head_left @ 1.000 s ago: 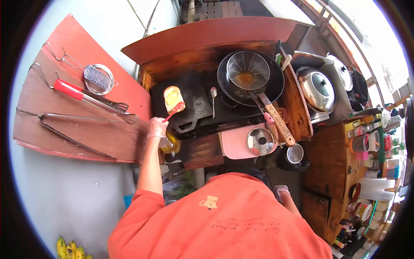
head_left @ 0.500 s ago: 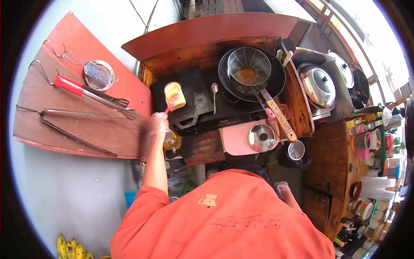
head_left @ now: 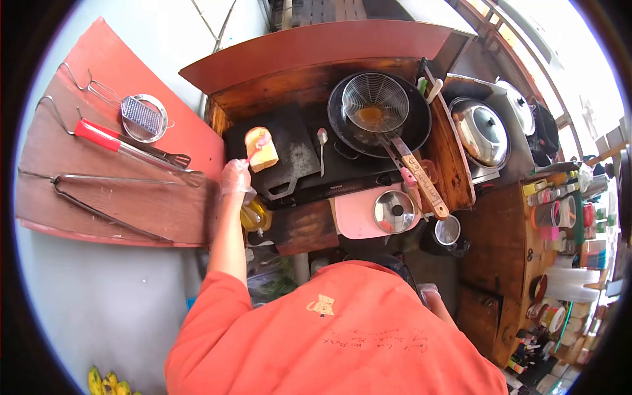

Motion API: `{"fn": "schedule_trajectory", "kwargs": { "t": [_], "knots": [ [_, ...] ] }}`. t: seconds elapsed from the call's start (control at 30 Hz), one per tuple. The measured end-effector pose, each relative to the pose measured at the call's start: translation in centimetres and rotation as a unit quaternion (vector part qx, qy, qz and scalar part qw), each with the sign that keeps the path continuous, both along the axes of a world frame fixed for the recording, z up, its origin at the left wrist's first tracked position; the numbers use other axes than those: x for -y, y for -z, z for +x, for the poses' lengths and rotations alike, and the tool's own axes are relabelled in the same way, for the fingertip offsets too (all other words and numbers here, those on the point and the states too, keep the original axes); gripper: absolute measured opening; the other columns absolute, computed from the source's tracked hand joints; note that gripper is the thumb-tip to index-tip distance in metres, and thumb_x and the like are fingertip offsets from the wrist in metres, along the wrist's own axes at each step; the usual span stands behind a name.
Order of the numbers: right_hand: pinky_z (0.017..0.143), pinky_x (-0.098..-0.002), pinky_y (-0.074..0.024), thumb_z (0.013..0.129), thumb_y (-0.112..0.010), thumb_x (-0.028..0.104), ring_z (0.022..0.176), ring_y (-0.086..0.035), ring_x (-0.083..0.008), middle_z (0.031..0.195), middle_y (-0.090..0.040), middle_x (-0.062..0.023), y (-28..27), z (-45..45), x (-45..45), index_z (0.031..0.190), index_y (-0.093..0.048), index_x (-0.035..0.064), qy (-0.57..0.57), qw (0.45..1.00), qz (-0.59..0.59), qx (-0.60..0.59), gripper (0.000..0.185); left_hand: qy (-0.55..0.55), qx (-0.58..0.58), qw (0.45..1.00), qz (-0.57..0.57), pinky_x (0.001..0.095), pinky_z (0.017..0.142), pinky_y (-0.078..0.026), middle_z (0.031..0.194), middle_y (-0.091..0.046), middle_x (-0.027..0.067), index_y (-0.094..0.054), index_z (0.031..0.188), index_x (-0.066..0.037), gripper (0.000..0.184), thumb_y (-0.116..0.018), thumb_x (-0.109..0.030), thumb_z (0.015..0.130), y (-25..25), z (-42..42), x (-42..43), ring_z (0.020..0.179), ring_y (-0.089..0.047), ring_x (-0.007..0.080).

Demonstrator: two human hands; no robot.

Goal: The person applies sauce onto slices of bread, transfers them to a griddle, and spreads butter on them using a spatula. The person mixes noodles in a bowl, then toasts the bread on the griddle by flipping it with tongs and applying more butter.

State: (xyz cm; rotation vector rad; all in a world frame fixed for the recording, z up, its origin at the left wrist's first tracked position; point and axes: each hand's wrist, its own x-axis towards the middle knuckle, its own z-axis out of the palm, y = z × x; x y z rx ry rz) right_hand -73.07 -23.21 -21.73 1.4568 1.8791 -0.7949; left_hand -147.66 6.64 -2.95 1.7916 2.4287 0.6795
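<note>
The left hand (head_left: 236,176), in a thin clear plastic glove, has its fingers closed on a slim pink utensil (head_left: 254,155), whose end reaches a soft, thick slice of bread (head_left: 262,149) with a golden crust, lying on the flat dark griddle (head_left: 287,148). The right hand (head_left: 429,289) is low beside the red cloth shirt (head_left: 329,329), and I cannot tell how its fingers stand, though it seems to wear similar plastic.

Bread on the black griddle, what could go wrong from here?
The left hand wears a clear glove, which might melt if it brushes the griddle while that is hot. The bottle of yellow liquid beside that forearm could get knocked over. The bread could slide if the pink utensil pushes too hard.
</note>
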Motion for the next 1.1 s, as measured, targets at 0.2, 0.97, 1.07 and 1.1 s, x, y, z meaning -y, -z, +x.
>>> {"fn": "schedule_trajectory", "kwargs": {
  "t": [0.2,0.97,1.07,1.1],
  "knots": [
    [0.081,-0.0407,-0.0552,0.081,-0.062,0.021,0.098,-0.071,-0.0279,0.102,-0.073,-0.0131,-3.5,-1.0,-0.5,0.094,-0.072,0.0123,-0.083,0.996,0.013,0.002,0.019,0.067,-0.034,0.997,-0.032,0.052,0.076,-0.054,0.092,-0.07,0.0259,-0.073,0.09,-0.001,0.021,-0.061,-0.019,0.091,-2.7,-0.2,-3.8,0.089,-0.068,0.0439],
    [0.083,-0.0437,-0.0573,0.086,-0.056,0.019,0.103,-0.072,-0.0329,0.111,-0.073,-0.0159,-2.1,-1.4,-2.0,0.101,-0.076,0.0071,-0.003,0.999,-0.036,0.012,0.028,-0.064,0.079,0.994,0.025,0.0474,0.064,-0.052,0.072,-0.067,0.0202,-0.069,0.073,-0.003,0.016,-0.063,-0.012,0.084,0.8,1.7,5.7,0.068,-0.066,0.0387],
    [0.081,-0.0447,-0.0578,0.084,-0.058,0.018,0.1,-0.072,-0.0332,0.107,-0.074,-0.0161,-0.8,-1.0,-2.0,0.098,-0.077,0.0071,-0.06,0.998,0.003,-0.002,0.026,-0.031,0.007,0.999,-0.001,0.0507,0.066,-0.052,0.072,-0.066,0.0222,-0.069,0.074,-0.002,0.017,-0.062,-0.013,0.086,1.0,0.9,6.3,0.073,-0.067,0.0416],
    [0.081,-0.0447,-0.0578,0.084,-0.058,0.018,0.1,-0.072,-0.0332,0.107,-0.074,-0.0161,-1.7,-1.6,-2.7,0.098,-0.077,0.0071,-0.06,0.998,0.003,-0.003,0.026,-0.103,-0.005,0.995,0.005,0.0516,0.068,-0.051,0.075,-0.066,0.0224,-0.069,0.076,-0.004,0.017,-0.061,-0.015,0.087,0.3,0.8,6.1,0.076,-0.067,0.0421]
  ]
}}
